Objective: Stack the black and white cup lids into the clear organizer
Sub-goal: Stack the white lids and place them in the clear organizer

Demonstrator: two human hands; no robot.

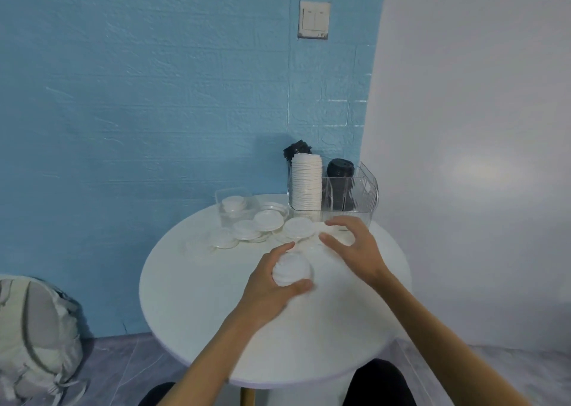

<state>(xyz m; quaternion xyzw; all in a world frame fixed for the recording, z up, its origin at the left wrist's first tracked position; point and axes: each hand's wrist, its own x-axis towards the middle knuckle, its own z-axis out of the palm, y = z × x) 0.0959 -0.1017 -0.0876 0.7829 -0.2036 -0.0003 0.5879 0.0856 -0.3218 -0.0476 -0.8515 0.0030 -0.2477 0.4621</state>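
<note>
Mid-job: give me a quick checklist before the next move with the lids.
1. Left hand grips a small stack of white lids: ok.
2. Right hand free, fingers spread over the loose lids: ok.
3. Clear organizer upright at the table's back edge: ok.
4. Room on the tall white stack in the organizer: not ok, it already rises above the wall.
5. Black lids in their own compartment: ok.
6. Held lids nested evenly: cannot tell, blurred.
</note>
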